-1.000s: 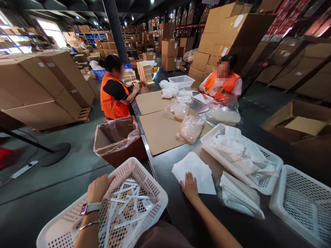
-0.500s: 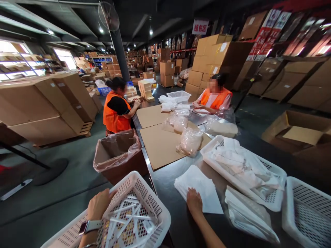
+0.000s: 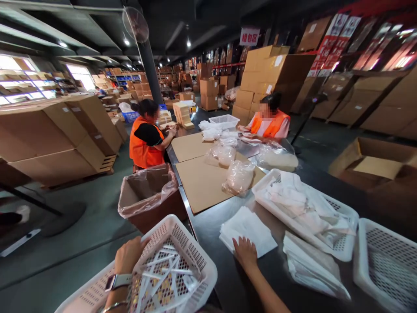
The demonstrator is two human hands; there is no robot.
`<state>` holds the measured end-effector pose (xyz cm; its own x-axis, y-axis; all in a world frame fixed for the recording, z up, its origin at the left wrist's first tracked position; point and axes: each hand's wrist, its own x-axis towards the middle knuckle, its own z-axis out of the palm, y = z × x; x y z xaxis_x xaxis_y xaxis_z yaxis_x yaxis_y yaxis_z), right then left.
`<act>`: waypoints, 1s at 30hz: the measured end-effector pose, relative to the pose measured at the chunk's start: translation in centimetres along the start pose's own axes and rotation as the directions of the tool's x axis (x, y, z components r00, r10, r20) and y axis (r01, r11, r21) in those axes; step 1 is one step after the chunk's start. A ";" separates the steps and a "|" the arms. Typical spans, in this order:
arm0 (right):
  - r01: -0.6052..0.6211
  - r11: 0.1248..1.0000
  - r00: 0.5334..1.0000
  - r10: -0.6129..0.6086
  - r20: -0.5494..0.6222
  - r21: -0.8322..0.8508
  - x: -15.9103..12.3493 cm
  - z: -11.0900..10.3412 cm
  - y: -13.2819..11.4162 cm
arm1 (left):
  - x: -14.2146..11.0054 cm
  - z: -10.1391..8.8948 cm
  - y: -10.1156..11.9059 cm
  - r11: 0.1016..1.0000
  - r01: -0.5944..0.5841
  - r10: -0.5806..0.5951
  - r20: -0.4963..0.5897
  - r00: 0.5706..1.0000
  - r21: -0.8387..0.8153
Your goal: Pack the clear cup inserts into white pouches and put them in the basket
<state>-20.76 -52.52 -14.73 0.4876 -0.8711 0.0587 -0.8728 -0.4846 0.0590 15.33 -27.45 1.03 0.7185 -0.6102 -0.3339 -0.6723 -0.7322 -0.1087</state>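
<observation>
My left hand (image 3: 127, 257), with a watch on the wrist, is closed on the left rim of a white plastic basket (image 3: 206, 266); its fingertips are partly hidden. Inside this basket lie several thin white sticks or tubes (image 3: 163, 278). My right hand (image 3: 246, 253) rests with fingers spread on the near edge of a stack of white sheets (image 3: 249, 228), thin and cloth- or paper-like. To its right, a folded pile of white sheets (image 3: 314, 267) lies on the dark metal table (image 3: 211, 234).
Another basket (image 3: 345, 248) holds crumpled white pieces, with a further basket (image 3: 361, 256) beside it. Cardboard sheets (image 3: 198, 182) and plastic bags (image 3: 239, 176) lie ahead. A lined carton (image 3: 146, 217) stands left of the table. Two people in orange vests sit farther along.
The stack's near right corner has drawn in, so the stack looks more compact. My right hand's fingers have spread a little on it. My left hand stays at the basket rim.
</observation>
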 end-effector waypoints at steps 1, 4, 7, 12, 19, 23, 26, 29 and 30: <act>-0.014 1.000 1.000 0.014 0.022 -0.003 0.2 -0.2 -0.1 | -0.1 -0.1 -0.1 1.000 0.003 -0.003 0.004 1.000 0.008; -0.028 1.000 0.995 0.029 0.097 -0.009 0.7 -0.6 -0.2 | -0.1 -0.4 -0.3 1.000 0.022 -0.022 0.034 0.999 0.004; -0.025 1.000 0.990 0.026 0.139 -0.009 1.0 -1.0 -0.2 | -0.1 -0.5 -0.6 1.000 0.028 -0.028 0.052 0.998 -0.004; 0.011 1.000 0.989 -0.013 0.145 0.014 1.3 -1.2 0.7 | -0.4 -0.4 -1.0 0.999 0.051 -0.051 0.056 0.997 -0.008; 0.161 0.982 0.987 -0.162 0.000 0.099 1.9 -1.4 1.9 | -0.3 -0.7 -1.0 0.998 0.041 -0.036 0.100 0.994 -0.045; 0.268 0.953 0.962 -0.257 -0.092 0.143 1.4 -0.3 1.0 | 0.1 -0.7 -0.6 0.998 0.022 -0.015 0.100 0.995 -0.060; 0.280 0.946 0.953 -0.254 -0.162 0.165 0.9 1.0 0.4 | 0.4 -0.5 -0.3 0.998 -0.004 0.008 0.077 0.997 -0.060; 0.275 0.943 0.937 -0.219 -0.271 0.188 1.3 0.3 0.8 | 0.5 -0.3 -0.2 0.998 -0.014 0.019 0.074 0.997 -0.064; 0.261 0.941 0.920 -0.174 -0.352 0.217 1.8 -0.8 1.4 | 0.5 -0.3 -0.2 0.998 -0.015 0.020 0.071 0.997 -0.065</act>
<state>-21.13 -54.67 -13.76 0.6083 -0.6887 0.3945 -0.6985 -0.7006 -0.1459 15.92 -27.71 1.17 0.6905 -0.6015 -0.4017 -0.6702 -0.7410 -0.0422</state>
